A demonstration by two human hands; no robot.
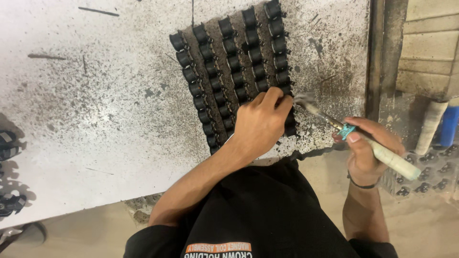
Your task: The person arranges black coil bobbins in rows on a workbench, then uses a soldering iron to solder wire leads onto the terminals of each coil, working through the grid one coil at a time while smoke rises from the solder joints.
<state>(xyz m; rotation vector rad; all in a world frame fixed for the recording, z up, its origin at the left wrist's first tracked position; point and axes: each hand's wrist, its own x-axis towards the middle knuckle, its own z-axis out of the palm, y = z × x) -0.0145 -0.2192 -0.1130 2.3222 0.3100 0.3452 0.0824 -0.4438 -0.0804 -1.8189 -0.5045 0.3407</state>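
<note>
1. The left hand [260, 125] presses its curled fingers [272, 98] onto the near end of the rows of black clips [229, 71] on the speckled tabletop [95, 119].
2. The right hand [366, 150] is closed around a brush [363, 138], its tip just beside the clips.
3. The clips look small, light and rigid, easily scattered; pinning them from above suits them.
4. The brush handle looks stiff and light, best held mid-shaft.
</note>
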